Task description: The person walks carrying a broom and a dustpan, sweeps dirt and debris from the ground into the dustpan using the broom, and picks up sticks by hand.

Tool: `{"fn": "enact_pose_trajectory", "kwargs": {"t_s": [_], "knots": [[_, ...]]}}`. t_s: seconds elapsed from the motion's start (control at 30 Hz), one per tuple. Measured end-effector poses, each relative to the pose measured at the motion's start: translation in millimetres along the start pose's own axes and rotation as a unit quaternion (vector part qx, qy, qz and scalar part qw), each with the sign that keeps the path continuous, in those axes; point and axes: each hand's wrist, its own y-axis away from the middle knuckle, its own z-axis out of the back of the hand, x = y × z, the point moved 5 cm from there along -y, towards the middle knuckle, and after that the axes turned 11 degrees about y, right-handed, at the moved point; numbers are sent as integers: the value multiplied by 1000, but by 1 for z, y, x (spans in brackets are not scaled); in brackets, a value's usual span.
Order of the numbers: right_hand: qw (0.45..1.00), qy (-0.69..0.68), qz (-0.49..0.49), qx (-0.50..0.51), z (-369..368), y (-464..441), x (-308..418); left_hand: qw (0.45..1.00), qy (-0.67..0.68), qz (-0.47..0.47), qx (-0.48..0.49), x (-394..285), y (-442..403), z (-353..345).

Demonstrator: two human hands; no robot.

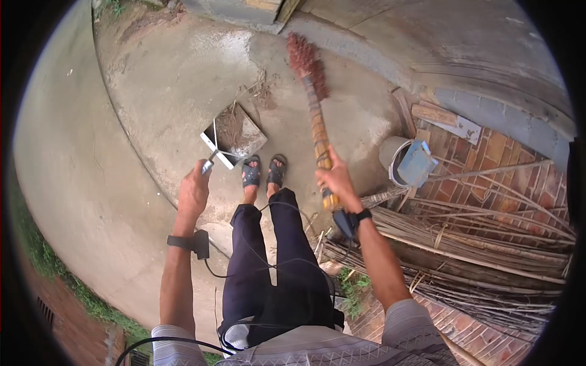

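My left hand (pixel 194 190) is closed around the metal handle of a dustpan (pixel 252 136). The pan rests on the concrete just ahead of my feet, with brown dirt and thin twigs (pixel 230 127) in it. In my right hand (pixel 339 182) is a broom, its long bamboo-like handle (pixel 318 130) wrapped in bands. The broom's reddish bristle head (pixel 303 56) points away from me, near the far wall. It is hard to tell whether the bristles touch the ground. Some loose debris (pixel 263 96) lies between the pan and the broom head.
A white bucket (pixel 392 151) with a light-blue piece (pixel 417 163) on it stands to the right. Bundles of long sticks (pixel 464 244) lie on the brick paving (pixel 503 152). Wooden boards (pixel 434 114) lean near the wall. A black cable (pixel 215 268) runs from my left wrist across my legs.
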Motion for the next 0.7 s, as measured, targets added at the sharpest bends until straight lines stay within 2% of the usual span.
{"fn": "enact_pose_trajectory", "kwargs": {"t_s": [0.1,0.17,0.23,0.3,0.4,0.5,0.53,0.57,0.63,0.7], "knots": [[989,146,-2,-38,29,-94,16,999,0,46,-17,14,-7,-4],[980,197,15,-4,2,-119,30,998,-4,55,-16,19,-10,-17],[988,150,22,11,-45,-104,18,999,-13,44,-12,13,-16,-28],[961,269,56,29,-94,-82,-8,998,-9,63,-10,-4,-24,-34],[952,282,73,94,-145,-25,-26,998,-9,50,-23,-9,-23,-38],[952,238,108,158,-163,22,-24,999,-7,47,-19,-18,-31,-36],[966,116,19,229,-166,37,-27,999,-9,46,-20,-21,-31,-35],[968,76,-11,238,-161,50,-19,999,-11,50,-19,-22,-33,-35],[967,-22,-31,252,-155,64,-31,998,-14,59,-17,-18,-31,-37],[962,-84,-12,260,-122,70,-26,999,-1,41,-26,-4,-27,-40]]}}
